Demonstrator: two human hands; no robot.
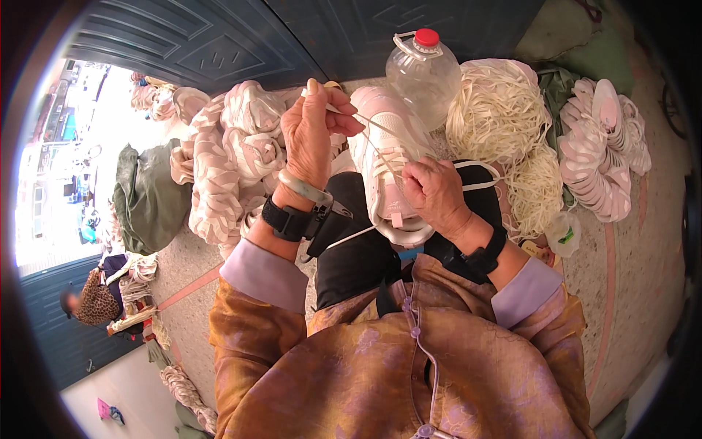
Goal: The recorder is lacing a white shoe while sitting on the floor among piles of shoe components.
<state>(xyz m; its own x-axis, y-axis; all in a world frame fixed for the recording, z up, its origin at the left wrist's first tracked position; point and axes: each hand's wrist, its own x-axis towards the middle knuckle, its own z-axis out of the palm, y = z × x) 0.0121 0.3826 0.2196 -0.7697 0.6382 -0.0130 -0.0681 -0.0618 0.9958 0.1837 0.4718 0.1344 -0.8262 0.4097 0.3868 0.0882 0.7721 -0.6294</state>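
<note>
A white and pale pink sneaker (395, 196) rests between my knees, its heel toward me. My left hand (313, 128) is raised beside the shoe's left side, fingers pinched on a cream shoelace (376, 121). From those fingers the lace runs taut down to the shoe's eyelets. Lower down, my right hand (437, 192) is closed at the shoe's right side, thumb and forefinger on the lace near the opening. A loose lace loop stands out to the right of this hand, and another end hangs down at the left.
Behind the shoe stands a clear plastic jug (424, 77) with a red cap. A heap of cream laces (501, 110) lies to its right, near stacked pink shoe pieces (603, 150). More shoe pieces (234, 161) and a green sack (150, 194) sit at left; another person (99, 296) is beyond.
</note>
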